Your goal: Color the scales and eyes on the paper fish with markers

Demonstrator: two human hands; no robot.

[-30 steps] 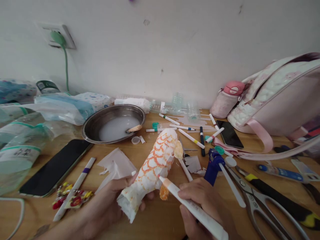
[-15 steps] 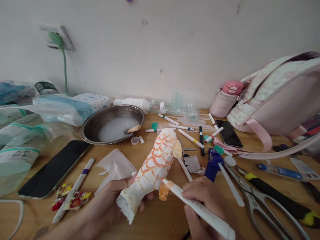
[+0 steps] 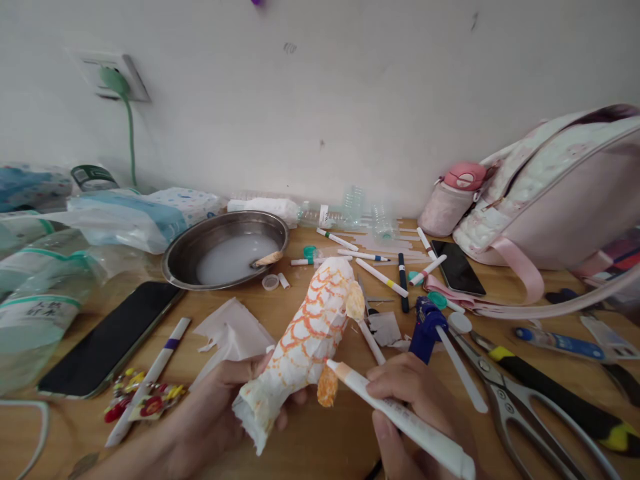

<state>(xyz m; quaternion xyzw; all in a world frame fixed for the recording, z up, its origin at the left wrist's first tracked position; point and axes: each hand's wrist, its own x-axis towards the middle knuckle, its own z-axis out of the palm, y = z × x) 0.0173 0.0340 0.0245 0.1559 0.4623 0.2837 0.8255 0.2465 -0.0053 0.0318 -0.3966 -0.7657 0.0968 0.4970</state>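
My left hand [image 3: 220, 407] is wrapped round the lower end of a white paper-covered fish [image 3: 305, 340] drawn with orange scales, holding it tilted above the wooden table [image 3: 320, 440]. My right hand [image 3: 417, 407] grips a white marker [image 3: 395, 417] with an orange tip. That tip touches the fish's side just above a small orange fin [image 3: 327, 393]. A second pale orange fin [image 3: 355, 301] sticks out near the fish's upper end.
A steel bowl [image 3: 227, 250] with milky liquid stands behind. A black phone [image 3: 110, 337] and a purple-banded marker [image 3: 150, 377] lie left. Several markers [image 3: 383, 277], a blue glue gun [image 3: 425, 333], scissors [image 3: 520, 407] and a pink bag [image 3: 560, 193] crowd the right. Crumpled tissue [image 3: 227, 333] lies near my left hand.
The marker tip has slid a little down and right along the fish's side, towards the small fin. My left hand has turned the fish slightly and lowered its bottom end.
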